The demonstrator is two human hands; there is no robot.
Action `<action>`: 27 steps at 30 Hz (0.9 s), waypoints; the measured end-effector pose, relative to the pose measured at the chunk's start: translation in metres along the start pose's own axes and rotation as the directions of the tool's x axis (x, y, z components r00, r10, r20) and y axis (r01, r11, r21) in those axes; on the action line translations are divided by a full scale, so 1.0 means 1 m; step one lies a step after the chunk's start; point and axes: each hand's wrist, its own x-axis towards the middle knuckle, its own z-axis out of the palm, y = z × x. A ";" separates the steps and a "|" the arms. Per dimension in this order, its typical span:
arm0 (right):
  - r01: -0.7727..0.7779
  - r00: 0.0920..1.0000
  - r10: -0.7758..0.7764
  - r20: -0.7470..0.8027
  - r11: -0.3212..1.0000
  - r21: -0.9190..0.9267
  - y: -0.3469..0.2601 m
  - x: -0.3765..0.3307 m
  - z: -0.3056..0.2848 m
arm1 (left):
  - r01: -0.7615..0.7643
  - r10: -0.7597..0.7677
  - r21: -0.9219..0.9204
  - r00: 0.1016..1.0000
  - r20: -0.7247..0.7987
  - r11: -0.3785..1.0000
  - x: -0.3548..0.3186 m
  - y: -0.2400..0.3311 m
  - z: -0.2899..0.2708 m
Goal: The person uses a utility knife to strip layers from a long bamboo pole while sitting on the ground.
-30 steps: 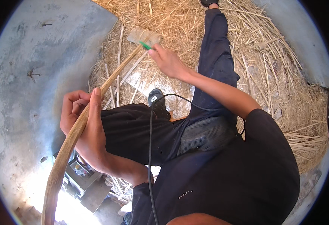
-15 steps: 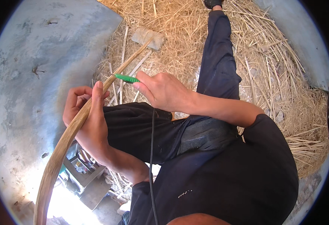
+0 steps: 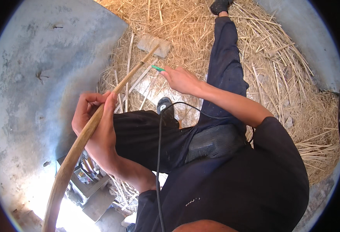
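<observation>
A long pale wooden pole runs slantwise from the lower left up to a thin far end. My left hand is closed round its middle, thumb and fingers pinching it. A small dark mark crosses the pole near the thin end. To the right of that end, my right hand grips a small green-handled utility knife, held apart from the wood. Its blade is too small to make out.
Straw and split strips cover the floor ahead. A flat slab lies beneath the pole's thin end. Grey walls rise left and right. A dark cable hangs before me. By the left wall stands a wooden frame with tools.
My right hand and the knife have moved from the pole toward its far end and off it, up and right. My left hand and the pole have shifted slightly right. The cable now loops outward.
</observation>
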 end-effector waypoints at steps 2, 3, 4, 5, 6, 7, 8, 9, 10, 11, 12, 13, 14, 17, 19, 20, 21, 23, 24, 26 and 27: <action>0.015 1.000 -0.016 0.024 0.999 0.039 -0.010 -0.001 -0.012 | 0.017 -0.016 -0.016 1.000 0.006 1.000 -0.002 -0.001 0.001; 0.041 0.997 -0.046 0.059 0.996 0.080 -0.028 -0.005 -0.024 | 0.036 -0.036 -0.020 0.999 0.008 0.999 -0.004 -0.002 0.001; 0.062 0.994 -0.072 0.084 0.991 0.120 -0.042 -0.008 -0.031 | 0.037 -0.036 -0.025 0.999 0.012 0.999 -0.004 -0.002 0.001; 0.170 0.983 -0.177 0.052 0.978 0.123 -0.044 -0.010 -0.027 | 0.038 -0.037 -0.031 0.999 0.016 0.999 -0.004 0.000 0.001; 0.277 0.959 -0.281 0.020 0.953 0.124 -0.045 -0.011 -0.022 | 0.039 -0.039 -0.035 0.999 0.018 0.999 -0.004 0.001 0.001; 0.373 0.928 -0.373 -0.021 0.921 0.117 -0.042 -0.014 -0.016 | 0.045 -0.044 -0.026 0.998 0.034 0.999 -0.003 0.000 0.003; 0.278 0.961 -0.278 -0.012 0.958 0.076 -0.035 -0.011 -0.012 | 0.041 -0.040 -0.027 0.998 0.046 0.999 -0.003 0.000 0.002; 0.180 0.984 -0.179 -0.008 0.983 0.034 -0.021 -0.004 -0.004 | 0.036 -0.035 -0.028 0.998 0.058 0.999 -0.002 0.000 0.001; 0.100 0.994 -0.100 -0.051 0.995 0.005 0.002 0.007 0.007 | 0.026 -0.024 -0.035 0.997 0.072 0.999 -0.001 0.001 0.001; 0.020 0.995 -0.021 -0.093 1.000 -0.016 0.025 0.018 0.017 | 0.032 -0.028 -0.053 0.997 0.072 0.998 -0.001 0.002 0.002; 0.016 0.998 -0.015 -0.059 1.000 0.012 0.021 0.019 0.013 | 0.042 -0.038 -0.065 0.997 0.068 0.997 -0.002 0.002 0.001; 0.013 1.000 -0.012 -0.024 0.999 0.036 0.013 0.018 0.005 | 0.054 -0.049 -0.079 0.997 0.061 0.995 -0.002 0.000 0.001; -0.003 1.000 0.001 0.025 0.998 0.064 0.005 0.011 -0.002 | 0.057 -0.053 -0.064 0.997 0.055 0.996 -0.004 0.000 0.002; 0.157 0.986 -0.164 0.032 0.974 0.164 -0.033 0.001 -0.023 | 0.063 -0.062 -0.028 0.997 0.043 0.998 -0.005 0.003 0.000; 0.135 0.989 -0.145 0.034 0.970 0.203 -0.036 -0.003 -0.025 | 0.042 -0.039 -0.052 0.998 0.056 0.998 -0.003 0.001 0.003; 0.125 0.990 -0.136 0.036 0.966 0.225 -0.036 -0.004 -0.025 | 0.033 -0.029 -0.061 0.998 0.062 0.998 -0.002 0.001 0.003; 0.070 0.997 -0.071 0.004 0.984 0.163 -0.024 -0.001 -0.016 | 0.046 -0.041 -0.075 0.997 0.068 0.996 -0.002 0.000 0.002; -0.053 0.995 0.056 -0.085 0.998 0.036 0.004 0.010 0.002 | 0.061 -0.052 -0.110 0.995 0.087 0.992 -0.001 0.000 0.001; -0.047 0.997 0.050 -0.067 0.998 0.043 0.011 0.011 0.002 | 0.058 -0.050 -0.095 0.995 0.087 0.994 -0.002 0.001 0.001; -0.032 0.999 0.033 -0.010 0.998 0.061 0.004 0.010 -0.009 | 0.068 -0.064 -0.057 0.995 0.078 0.996 -0.006 0.001 0.001; 0.057 0.998 -0.054 -0.035 0.995 0.077 -0.003 0.007 -0.014 | 0.078 -0.073 -0.056 0.994 0.078 0.995 -0.007 0.002 0.001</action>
